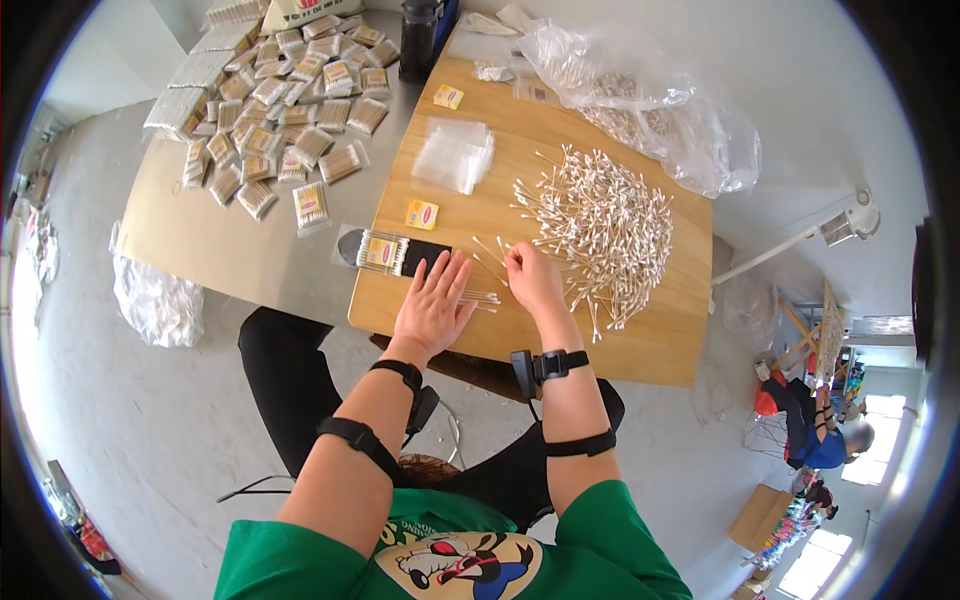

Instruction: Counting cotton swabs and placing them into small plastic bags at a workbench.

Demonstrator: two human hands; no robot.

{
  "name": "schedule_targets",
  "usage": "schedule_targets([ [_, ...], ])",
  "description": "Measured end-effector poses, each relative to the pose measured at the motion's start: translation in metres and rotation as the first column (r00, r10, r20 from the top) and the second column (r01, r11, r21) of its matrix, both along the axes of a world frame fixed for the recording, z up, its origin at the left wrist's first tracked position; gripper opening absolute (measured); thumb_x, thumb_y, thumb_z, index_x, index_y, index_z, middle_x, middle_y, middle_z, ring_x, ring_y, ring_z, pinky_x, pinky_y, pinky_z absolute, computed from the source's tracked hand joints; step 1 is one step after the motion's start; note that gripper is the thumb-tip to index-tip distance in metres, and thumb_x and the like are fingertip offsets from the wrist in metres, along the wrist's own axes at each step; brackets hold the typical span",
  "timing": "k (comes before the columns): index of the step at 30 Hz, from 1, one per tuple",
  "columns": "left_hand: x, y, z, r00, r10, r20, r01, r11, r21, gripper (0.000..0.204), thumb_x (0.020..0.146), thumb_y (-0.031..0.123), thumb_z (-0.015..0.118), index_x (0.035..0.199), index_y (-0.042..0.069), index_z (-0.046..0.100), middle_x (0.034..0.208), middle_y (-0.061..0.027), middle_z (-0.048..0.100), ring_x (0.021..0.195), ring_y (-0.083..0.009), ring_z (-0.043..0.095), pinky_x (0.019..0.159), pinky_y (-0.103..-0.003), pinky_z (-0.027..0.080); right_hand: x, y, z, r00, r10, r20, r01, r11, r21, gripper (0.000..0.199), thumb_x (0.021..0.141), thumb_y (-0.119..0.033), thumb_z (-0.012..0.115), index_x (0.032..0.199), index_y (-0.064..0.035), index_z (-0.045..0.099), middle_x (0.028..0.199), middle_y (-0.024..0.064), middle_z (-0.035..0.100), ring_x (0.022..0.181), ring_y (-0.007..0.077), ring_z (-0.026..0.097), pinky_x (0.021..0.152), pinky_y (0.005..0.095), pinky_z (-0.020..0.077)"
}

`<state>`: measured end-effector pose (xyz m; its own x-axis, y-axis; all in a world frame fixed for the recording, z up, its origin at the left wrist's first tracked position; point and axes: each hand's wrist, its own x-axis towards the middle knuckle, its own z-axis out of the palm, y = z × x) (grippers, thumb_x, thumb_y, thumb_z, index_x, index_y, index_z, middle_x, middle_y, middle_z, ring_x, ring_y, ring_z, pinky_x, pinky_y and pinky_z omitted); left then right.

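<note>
My left hand (436,298) lies flat with fingers spread on the wooden board (650,340), covering part of a small row of cotton swabs (484,297). My right hand (533,277) is curled at the near edge of the big loose heap of cotton swabs (600,225), fingertips pinching a few of them. A filled packet of swabs (383,252) rests on a black tool just left of my left hand. Two small yellow labels (422,214) lie on the board, and a stack of clear bags (455,154) sits behind them.
Many filled swab packets (290,110) cover the cardboard sheet (200,240) at the left. A large clear plastic bag (660,110) of swabs lies behind the heap. A dark bottle (418,40) stands at the back. Another person (825,435) sits far right.
</note>
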<state>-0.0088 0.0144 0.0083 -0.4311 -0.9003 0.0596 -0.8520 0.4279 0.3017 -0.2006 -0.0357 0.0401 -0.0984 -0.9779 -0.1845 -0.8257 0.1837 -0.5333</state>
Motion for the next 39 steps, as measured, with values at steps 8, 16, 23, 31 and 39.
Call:
schedule_targets([
  [8, 0.0, 0.0, -0.001, 1.0, -0.006, -0.027, 0.005, 1.0, -0.025, 0.068, 0.098, 0.044, 0.044, 0.154, 0.01, 0.024, 0.159, -0.0057, 0.027, 0.147, -0.0222, 0.023, 0.121, -0.044, 0.014, 0.0, -0.001, -0.007, 0.994, 0.035, -0.105, -0.047, 0.992, -0.118, 0.007, 0.088, -0.017, 0.061, 0.089, -0.0105, 0.063, 0.089, 0.0102, 0.067, 0.085, 0.0327, 0.065, 0.07, 0.0439, 0.0512],
  [16, 0.001, 0.0, -0.004, 0.999, 0.004, -0.039, -0.005, 1.0, -0.018, 0.069, 0.098, 0.044, 0.044, 0.154, 0.01, 0.024, 0.159, -0.0059, 0.027, 0.147, -0.0222, 0.023, 0.121, -0.044, 0.014, 0.004, -0.003, -0.004, 0.98, 0.134, -0.149, -0.159, 0.972, -0.174, 0.003, 0.086, -0.012, 0.063, 0.088, -0.0106, 0.064, 0.09, 0.0086, 0.066, 0.087, 0.031, 0.064, 0.072, 0.0427, 0.0518],
  [23, -0.002, -0.002, -0.002, 0.999, 0.009, -0.046, -0.01, 1.0, -0.01, 0.068, 0.098, 0.045, 0.043, 0.153, 0.01, 0.025, 0.159, -0.0067, 0.026, 0.148, -0.0221, 0.022, 0.121, -0.044, 0.014, 0.013, 0.006, -0.001, 0.982, 0.184, 0.049, -0.173, 0.97, -0.173, 0.004, 0.085, -0.011, 0.064, 0.086, -0.01, 0.068, 0.09, 0.0078, 0.067, 0.089, 0.0294, 0.065, 0.074, 0.0417, 0.0521],
  [31, 0.0, 0.002, -0.005, 0.995, 0.011, -0.1, -0.014, 0.999, -0.037, 0.07, 0.095, 0.04, 0.053, 0.151, 0.007, 0.028, 0.157, -0.0102, 0.03, 0.145, -0.026, 0.027, 0.119, -0.045, 0.019, -0.001, 0.026, -0.013, 0.993, 0.089, 0.08, -0.064, 0.959, -0.276, 0.007, 0.084, -0.007, 0.064, 0.088, -0.0085, 0.07, 0.089, 0.009, 0.067, 0.087, 0.0306, 0.064, 0.075, 0.0417, 0.0516],
  [39, 0.0, 0.0, -0.003, 0.986, 0.0, -0.167, -0.004, 1.0, -0.024, 0.072, 0.093, 0.041, 0.056, 0.15, 0.006, 0.03, 0.157, -0.011, 0.03, 0.145, -0.0269, 0.027, 0.119, -0.047, 0.019, 0.001, 0.026, -0.019, 0.993, 0.062, 0.103, -0.022, 0.938, -0.347, 0.006, 0.081, -0.008, 0.068, 0.087, -0.0091, 0.069, 0.088, 0.0089, 0.065, 0.087, 0.0307, 0.063, 0.075, 0.0412, 0.0511],
])
